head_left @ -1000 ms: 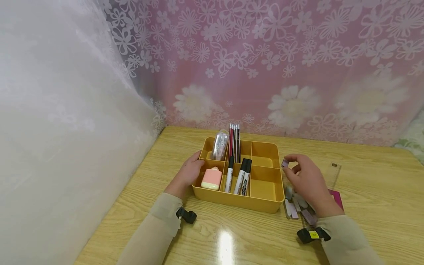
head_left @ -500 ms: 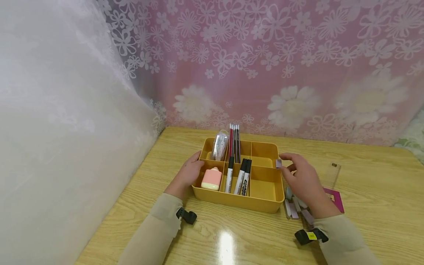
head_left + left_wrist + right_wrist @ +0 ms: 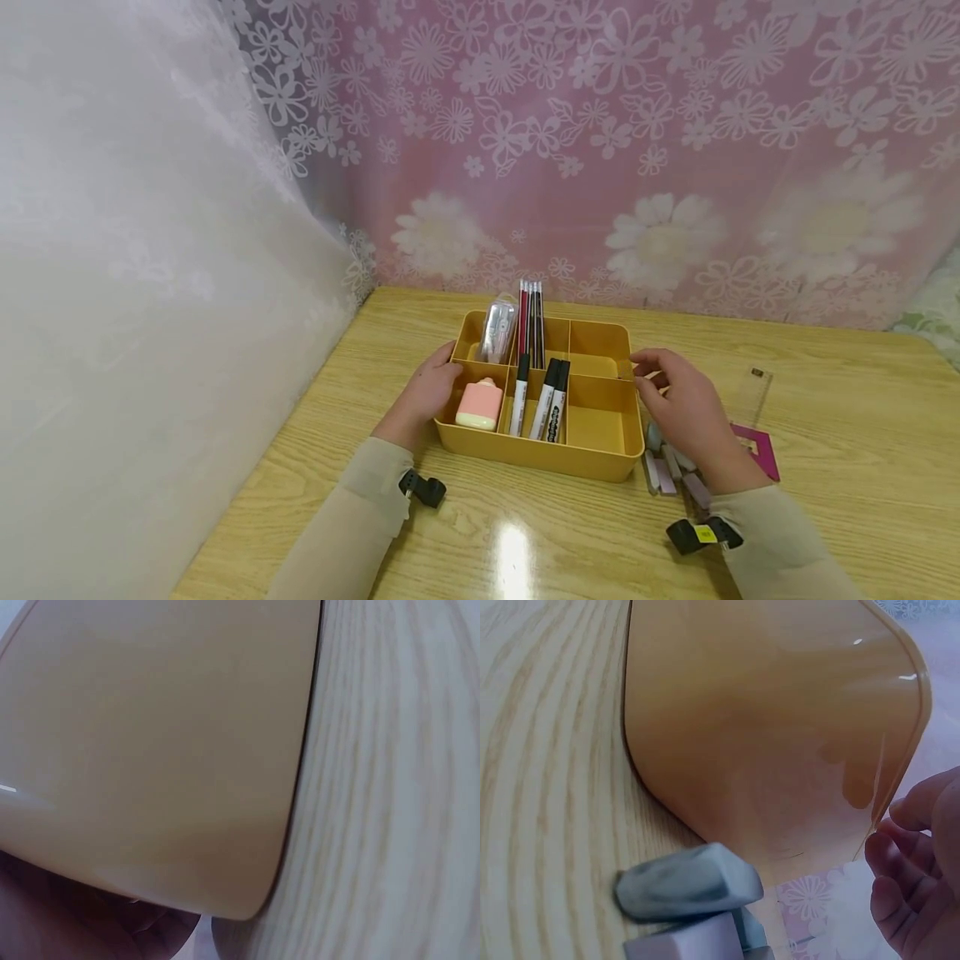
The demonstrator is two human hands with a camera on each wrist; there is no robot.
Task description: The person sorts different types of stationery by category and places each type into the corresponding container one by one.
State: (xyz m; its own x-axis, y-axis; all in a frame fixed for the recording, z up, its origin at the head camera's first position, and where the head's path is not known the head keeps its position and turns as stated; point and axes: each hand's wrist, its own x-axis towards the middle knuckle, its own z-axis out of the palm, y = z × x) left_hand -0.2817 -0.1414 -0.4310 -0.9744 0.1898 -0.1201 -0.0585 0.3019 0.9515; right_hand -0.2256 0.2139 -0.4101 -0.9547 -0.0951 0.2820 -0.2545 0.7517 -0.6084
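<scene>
A yellow desk organizer (image 3: 525, 457) with several compartments stands on the table. My left hand (image 3: 431, 387) grips its left side, thumb over the rim; the left wrist view shows fingers under the organizer's outer wall (image 3: 165, 750). My right hand (image 3: 686, 404) is at the right rim, fingers loosely curled. In the right wrist view, fingertips (image 3: 881, 851) are right at the rim, with no eraser showing between them. Several grey and lilac erasers (image 3: 663, 475) lie in a heap below this hand; a grey eraser (image 3: 690, 883) appears close up in the right wrist view.
Inside the organizer are a compass in a clear case (image 3: 498, 329), pencils (image 3: 532, 321), black-capped markers (image 3: 546, 400) and a pink-and-cream bottle-shaped item (image 3: 480, 404). Right of it lie a clear ruler (image 3: 752, 396) and a magenta piece (image 3: 765, 457). A flowered curtain (image 3: 570, 167) hangs behind.
My right hand has moved left to the organizer's rim. The small lilac eraser it pinched over the rim has left the fingers and is out of sight. The left hand stays put.
</scene>
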